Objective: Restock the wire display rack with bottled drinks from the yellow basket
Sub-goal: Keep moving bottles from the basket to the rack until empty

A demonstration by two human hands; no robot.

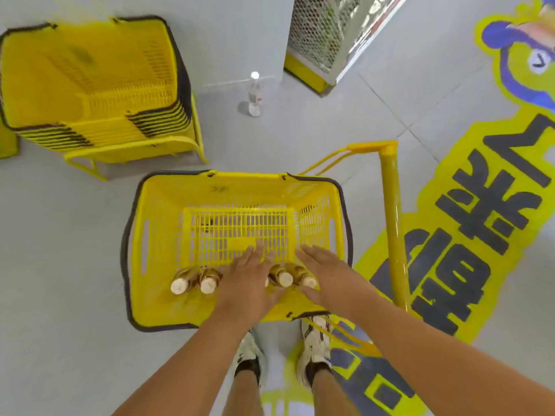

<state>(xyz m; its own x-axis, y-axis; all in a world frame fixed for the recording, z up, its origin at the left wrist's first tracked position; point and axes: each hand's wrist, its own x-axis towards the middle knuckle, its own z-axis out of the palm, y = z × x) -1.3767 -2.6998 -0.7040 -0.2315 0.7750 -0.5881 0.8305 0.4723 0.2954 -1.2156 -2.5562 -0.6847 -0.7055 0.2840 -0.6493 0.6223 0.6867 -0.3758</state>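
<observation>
Fingers (258, 250) of both hands spread over bottles (195, 282) in the yellow basket (156, 211).

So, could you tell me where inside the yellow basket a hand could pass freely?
The far half of the yellow basket is bare grid floor, bordered by its far and side walls. The near wall is crowded: bottles stand in a row there, with the left hand and right hand over them.

Large dark Chinese characters on a yellow floor sticker (468, 235) appear upside down; I cannot read them reliably
</observation>
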